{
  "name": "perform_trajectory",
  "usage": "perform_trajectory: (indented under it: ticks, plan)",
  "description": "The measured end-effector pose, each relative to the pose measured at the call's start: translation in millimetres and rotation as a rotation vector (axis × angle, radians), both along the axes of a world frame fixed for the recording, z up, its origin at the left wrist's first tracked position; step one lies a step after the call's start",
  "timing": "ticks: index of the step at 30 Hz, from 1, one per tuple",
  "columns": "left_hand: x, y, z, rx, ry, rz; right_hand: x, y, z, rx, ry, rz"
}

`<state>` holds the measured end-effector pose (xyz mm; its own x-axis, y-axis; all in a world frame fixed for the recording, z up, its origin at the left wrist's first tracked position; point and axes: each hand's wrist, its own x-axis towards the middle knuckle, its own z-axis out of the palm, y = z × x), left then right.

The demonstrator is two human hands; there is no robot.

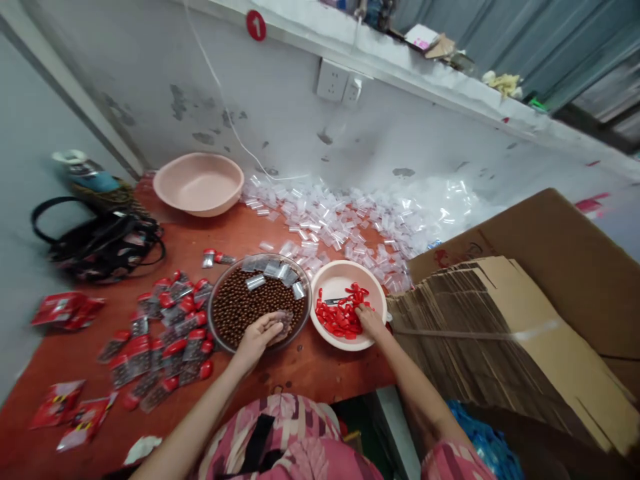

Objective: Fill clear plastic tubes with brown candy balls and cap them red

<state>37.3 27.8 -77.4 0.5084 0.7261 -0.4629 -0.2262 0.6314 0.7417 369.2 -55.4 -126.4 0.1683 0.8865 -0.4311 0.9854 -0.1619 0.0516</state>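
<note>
My left hand [260, 337] is over the near side of a round bowl [211, 313] of small brown balls [245, 300]. Its fingers are closed on a small clear plastic container [285, 321]. Several empty clear containers [273, 270] lie on the balls toward the far rim. To the right, my right hand [369, 321] reaches into a pale pink bowl [327, 272] of red caps [343, 319]. Its fingertips are down among the caps and partly hidden, so whether they pinch one is unclear. Filled containers with red caps [175, 333] are heaped left of the brown balls.
Clear empty containers [340, 217] spread along the wall. A pink basin [200, 183] and a black bag [107, 243] stand at the left. Red packets [67, 310] lie near the left edge. Flattened cardboard boxes [480, 333] are stacked close to my right arm.
</note>
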Motion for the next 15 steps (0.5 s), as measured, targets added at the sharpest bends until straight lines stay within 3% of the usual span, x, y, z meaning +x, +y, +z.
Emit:
perform_trajectory:
  ticks: [4,6,8,12,15]
  plan:
    - [-6,-4,-1.7,0.060,0.064,0.044,0,4,3.8,0.070,0.019,-0.043]
    - [-9,-7,-2.1,0.131,0.106,0.035,-14,12,14.0,0.236,0.159,-0.129]
    - [-10,-9,-0.7,0.263,0.181,0.001,-43,20,32.7,0.437,0.433,-0.182]
    - [-8,-15,8.0,0.582,0.415,-0.056,-120,34,83.6,0.513,0.880,0.024]
    - [-7,-17,16.1,0.703,0.478,-0.086,-161,39,110.1,0.492,0.942,0.194]
